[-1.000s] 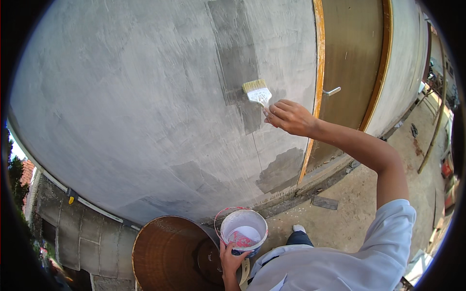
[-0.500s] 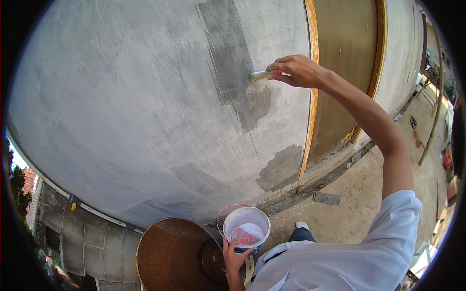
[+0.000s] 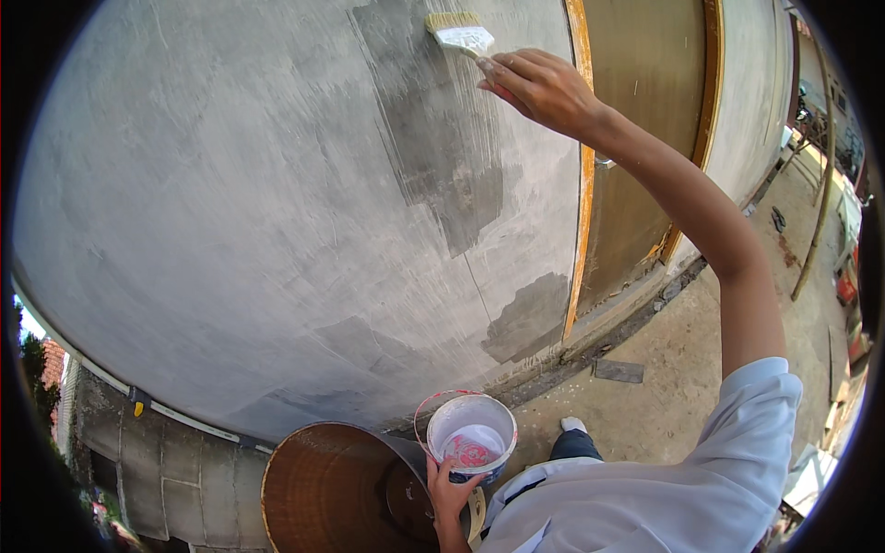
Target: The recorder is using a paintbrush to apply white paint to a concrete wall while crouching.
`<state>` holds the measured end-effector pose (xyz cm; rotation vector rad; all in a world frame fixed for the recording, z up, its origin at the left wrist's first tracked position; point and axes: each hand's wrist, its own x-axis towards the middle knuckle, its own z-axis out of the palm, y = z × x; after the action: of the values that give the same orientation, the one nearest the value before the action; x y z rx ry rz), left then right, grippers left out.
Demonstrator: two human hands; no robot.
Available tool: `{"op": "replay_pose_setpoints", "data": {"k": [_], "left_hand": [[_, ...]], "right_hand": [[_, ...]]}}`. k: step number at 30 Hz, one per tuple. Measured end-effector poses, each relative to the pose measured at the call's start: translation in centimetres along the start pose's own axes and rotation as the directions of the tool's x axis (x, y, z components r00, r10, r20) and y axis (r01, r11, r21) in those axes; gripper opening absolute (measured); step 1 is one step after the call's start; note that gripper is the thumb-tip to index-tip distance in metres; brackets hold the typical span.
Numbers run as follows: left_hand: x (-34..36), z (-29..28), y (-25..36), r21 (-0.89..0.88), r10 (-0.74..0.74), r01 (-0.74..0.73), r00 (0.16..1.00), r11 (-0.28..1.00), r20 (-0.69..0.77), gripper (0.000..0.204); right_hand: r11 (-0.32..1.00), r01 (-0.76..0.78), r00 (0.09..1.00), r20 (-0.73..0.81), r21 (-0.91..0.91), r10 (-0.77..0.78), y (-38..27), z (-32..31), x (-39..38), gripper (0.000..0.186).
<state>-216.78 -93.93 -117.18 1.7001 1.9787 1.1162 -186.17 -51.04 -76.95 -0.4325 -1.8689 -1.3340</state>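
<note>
The right hand [image 3: 539, 88], fingers clenched on the brush [image 3: 458, 29], has it high on the wall [image 3: 230, 230] (damp streak below); long even strokes suit. The left hand [image 3: 449, 488] grips the pail [image 3: 468, 433] low.

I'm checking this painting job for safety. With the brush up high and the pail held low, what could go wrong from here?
The right hand holds the brush at full stretch up the wall, so paint may run down the arm. The left hand holds the pail out of the line of sight, so it could tip and spill.
</note>
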Motion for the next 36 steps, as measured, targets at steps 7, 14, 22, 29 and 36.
{"op": "replay_pose_setpoints", "data": {"k": [7, 14, 22, 29, 36], "left_hand": [[-0.4, -1.0, 0.4, 0.054, -0.029, 0.028, 1.000, 0.998, 0.003, 0.058], [-0.1, -1.2, 0.0, 0.023, -0.016, 0.015, 1.000, 1.000, 0.017, 0.059], [-0.6, -0.5, -0.3, -0.004, -0.059, 0.059, 0.997, 0.998, 0.043, 0.063], [-0.6, 0.0, 0.4, 0.019, 0.002, -0.002, 1.000, 1.000, 0.024, 0.057], [-0.6, -0.3, 0.4, 0.007, -0.032, 0.032, 0.999, 0.999, 0.018, 0.057]], "right_hand": [[0.913, -0.080, 0.969, 0.245, 0.400, -0.023, -14.1, -2.3, -12.6, 0.026], [0.778, -0.296, 0.852, 0.521, 0.554, -0.047, -13.6, -1.7, -13.2, 0.027], [0.871, -0.253, 0.879, 0.475, 0.420, 0.026, 2.2, -3.7, 1.0, 0.025], [0.968, -0.080, 0.997, -0.002, 0.239, 0.083, 6.6, -4.1, 5.1, 0.025], [0.987, -0.073, 0.997, 0.012, 0.144, 0.072, -7.2, 1.0, -8.5, 0.035]]}}
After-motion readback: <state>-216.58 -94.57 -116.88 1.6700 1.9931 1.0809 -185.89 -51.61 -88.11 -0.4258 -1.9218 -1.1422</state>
